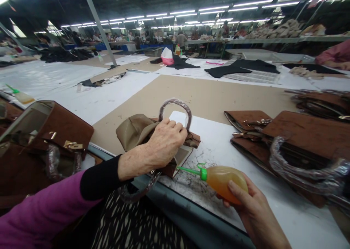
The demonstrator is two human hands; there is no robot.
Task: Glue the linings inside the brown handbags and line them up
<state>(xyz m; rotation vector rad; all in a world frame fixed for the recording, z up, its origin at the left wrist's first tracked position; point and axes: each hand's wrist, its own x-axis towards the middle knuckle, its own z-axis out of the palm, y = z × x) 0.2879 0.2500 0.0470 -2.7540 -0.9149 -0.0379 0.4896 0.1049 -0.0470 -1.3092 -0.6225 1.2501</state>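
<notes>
My left hand (166, 141) is closed on the upper part of a brown handbag (183, 156) at the table's front edge. The bag's olive lining (133, 130) bulges out to the left of the hand. One plastic-wrapped handle (175, 102) arches up behind my knuckles, and another hangs over the edge below my wrist. In my right hand (251, 198) is a squeeze bottle (225, 183) of amber liquid, tilted sideways. Its thin green nozzle points left, with the tip close to the bag's lower edge; I cannot tell whether they touch.
Brown handbags (303, 132) with wrapped handles lie on the right, and more bags (65, 125) stand on the left. Another amber bottle (23, 95) rests at far left. Thread scraps (203, 187) litter the white paper. Black pieces (235, 68) lie farther back. A person's pink sleeve (335, 53) shows at right.
</notes>
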